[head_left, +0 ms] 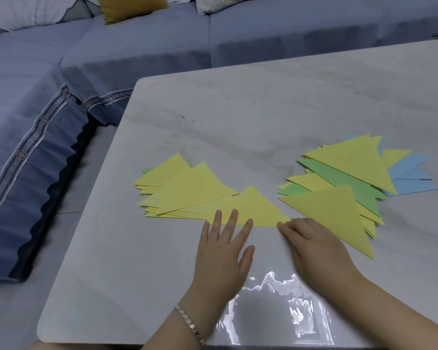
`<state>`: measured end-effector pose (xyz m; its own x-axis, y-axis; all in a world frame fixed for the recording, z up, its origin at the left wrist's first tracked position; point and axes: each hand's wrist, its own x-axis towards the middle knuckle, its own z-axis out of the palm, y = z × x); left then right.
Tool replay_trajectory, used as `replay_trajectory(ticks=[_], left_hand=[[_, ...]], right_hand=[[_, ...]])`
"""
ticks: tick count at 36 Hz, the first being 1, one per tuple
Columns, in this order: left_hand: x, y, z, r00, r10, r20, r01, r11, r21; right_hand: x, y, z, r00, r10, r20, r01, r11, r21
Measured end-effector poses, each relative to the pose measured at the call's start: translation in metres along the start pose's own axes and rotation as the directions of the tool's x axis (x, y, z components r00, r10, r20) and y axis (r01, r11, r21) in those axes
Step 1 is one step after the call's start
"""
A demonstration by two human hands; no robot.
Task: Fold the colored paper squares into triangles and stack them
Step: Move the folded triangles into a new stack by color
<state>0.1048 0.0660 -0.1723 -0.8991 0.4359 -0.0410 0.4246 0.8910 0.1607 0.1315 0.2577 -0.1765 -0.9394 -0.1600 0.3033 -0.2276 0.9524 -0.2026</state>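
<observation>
A yellow paper triangle [253, 207] lies flat on the marble table [238, 109], its long edge toward me. My left hand [223, 251] lies flat with spread, straight fingers, and the fingertips touch the triangle's near edge. My right hand [314, 246] is blurred, fingers loosely bent, its fingertips at the triangle's right corner. A loose pile of yellow triangles [185, 190] spreads to the left, partly over that triangle. On the right sits a mixed pile of yellow, green and blue triangles [352, 178].
A clear plastic sleeve [276, 306] lies on the table near my wrists, shining. A blue sofa [74, 59] wraps around the table's far and left sides, with a mustard cushion [129, 7]. The table's left edge drops to a narrow floor gap.
</observation>
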Motion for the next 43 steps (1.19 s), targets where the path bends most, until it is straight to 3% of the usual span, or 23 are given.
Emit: replay_trajectory(ticks=[9, 13, 15, 30, 43], left_hand=[[0.002, 0.013, -0.005, 0.996, -0.065, 0.053, 0.065, 0.998, 0.003], [0.004, 0.038, -0.005, 0.979, 0.189, 0.079, -0.195, 0.978, 0.080], [0.007, 0.048, -0.006, 0.965, 0.234, 0.118, -0.244, 0.966, 0.086], [0.002, 0.019, -0.012, 0.990, 0.087, 0.112, -0.079, 0.994, -0.072], [-0.014, -0.025, -0.020, 0.959, -0.281, -0.031, 0.280, 0.959, -0.041]], right_hand=[[-0.012, 0.013, 0.002, 0.993, -0.028, -0.117, 0.023, 0.999, -0.043], [-0.013, 0.008, 0.006, 0.987, 0.014, -0.158, -0.018, 1.000, -0.025], [-0.014, 0.006, 0.007, 0.986, 0.028, -0.165, -0.032, 0.999, -0.026], [-0.013, 0.006, 0.006, 0.991, 0.064, -0.121, -0.069, 0.997, -0.038], [-0.015, 0.006, 0.010, 0.988, 0.070, -0.138, -0.073, 0.997, -0.014]])
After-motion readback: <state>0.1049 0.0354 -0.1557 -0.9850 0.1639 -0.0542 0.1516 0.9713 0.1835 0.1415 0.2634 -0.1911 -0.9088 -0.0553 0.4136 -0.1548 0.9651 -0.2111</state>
